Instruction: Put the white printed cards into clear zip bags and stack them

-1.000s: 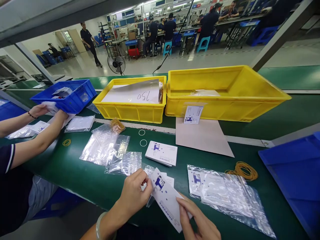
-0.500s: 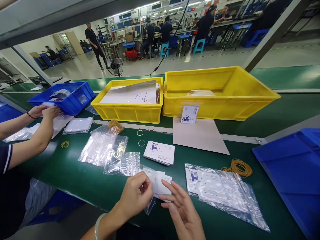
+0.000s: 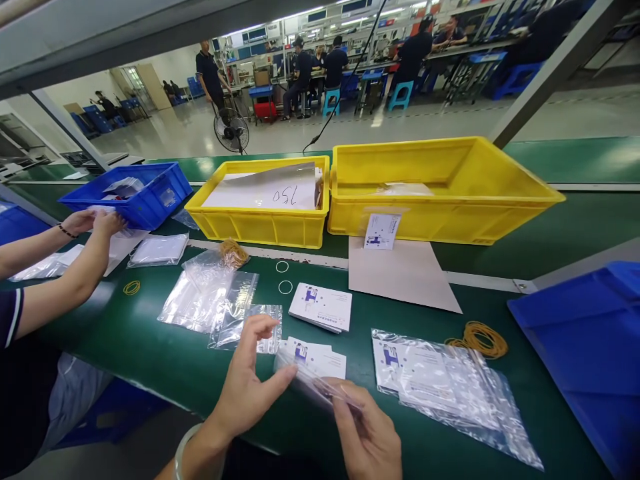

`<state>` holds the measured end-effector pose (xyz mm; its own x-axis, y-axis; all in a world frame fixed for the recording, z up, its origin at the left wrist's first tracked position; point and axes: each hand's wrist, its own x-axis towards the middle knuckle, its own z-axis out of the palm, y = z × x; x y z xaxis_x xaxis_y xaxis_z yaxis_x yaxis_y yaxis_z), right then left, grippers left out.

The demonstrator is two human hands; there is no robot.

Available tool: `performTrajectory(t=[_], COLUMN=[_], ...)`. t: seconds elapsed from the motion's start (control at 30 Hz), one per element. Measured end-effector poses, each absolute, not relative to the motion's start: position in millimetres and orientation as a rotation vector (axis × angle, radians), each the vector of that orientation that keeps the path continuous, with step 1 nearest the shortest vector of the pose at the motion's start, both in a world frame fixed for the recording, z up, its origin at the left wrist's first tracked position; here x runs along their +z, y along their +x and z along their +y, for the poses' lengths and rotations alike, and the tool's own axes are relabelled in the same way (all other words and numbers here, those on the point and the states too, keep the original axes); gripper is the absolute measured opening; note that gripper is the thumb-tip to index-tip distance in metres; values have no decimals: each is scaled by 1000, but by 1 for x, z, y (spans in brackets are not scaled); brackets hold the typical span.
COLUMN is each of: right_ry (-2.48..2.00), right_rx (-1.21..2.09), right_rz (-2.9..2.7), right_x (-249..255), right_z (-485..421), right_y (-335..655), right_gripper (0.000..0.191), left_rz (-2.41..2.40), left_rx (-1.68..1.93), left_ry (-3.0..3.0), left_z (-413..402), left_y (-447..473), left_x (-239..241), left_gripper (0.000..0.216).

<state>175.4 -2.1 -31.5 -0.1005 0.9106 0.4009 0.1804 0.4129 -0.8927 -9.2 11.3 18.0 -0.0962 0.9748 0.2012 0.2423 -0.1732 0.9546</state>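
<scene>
Both my hands hold one small clear zip bag [image 3: 316, 381] with a white printed card in it, just above the green belt near its front edge. My left hand [image 3: 249, 390] pinches the bag's left end between thumb and forefinger. My right hand [image 3: 367, 437] grips its right end. A stack of white cards [image 3: 321, 307] with blue print lies just beyond. Empty clear bags [image 3: 215, 300] lie to the left, and filled bags [image 3: 440, 383] are heaped to the right.
Two yellow bins [image 3: 450, 220] [image 3: 260, 227] stand at the back, with grey cardboard [image 3: 400, 273] before them. Rubber bands [image 3: 483, 339] lie at right beside a blue tray [image 3: 585, 347]. At left, a co-worker's hands [image 3: 95, 221] are at a blue bin [image 3: 145, 207].
The card went into the clear bag. Both hands now hold the bag stretched between them, the right hand having closed on its right end.
</scene>
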Motion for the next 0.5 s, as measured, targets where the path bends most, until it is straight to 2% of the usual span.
performTrajectory(t=[0.03,0.07,0.2,0.5], right_ry=[-997,-997,-981,-884], right_rx=[849,867,979,1086], right_rz=[-1531,-1493,-1411,-1514], right_x=[-30,-28,-23,-20], right_z=[-2,-3,-1,6], right_y=[178,180,183,184], right_gripper=[19,18,21,20], left_rz=[1363,1303,1073,1042], left_rx=[1290,1224,1001,1044], left_ry=[1502,1528,1583,1579], left_z=[13,15,17,15], left_y=[-13,-16,-18,-10], left_x=[17,17,21,22], left_gripper=[49,48,13,20])
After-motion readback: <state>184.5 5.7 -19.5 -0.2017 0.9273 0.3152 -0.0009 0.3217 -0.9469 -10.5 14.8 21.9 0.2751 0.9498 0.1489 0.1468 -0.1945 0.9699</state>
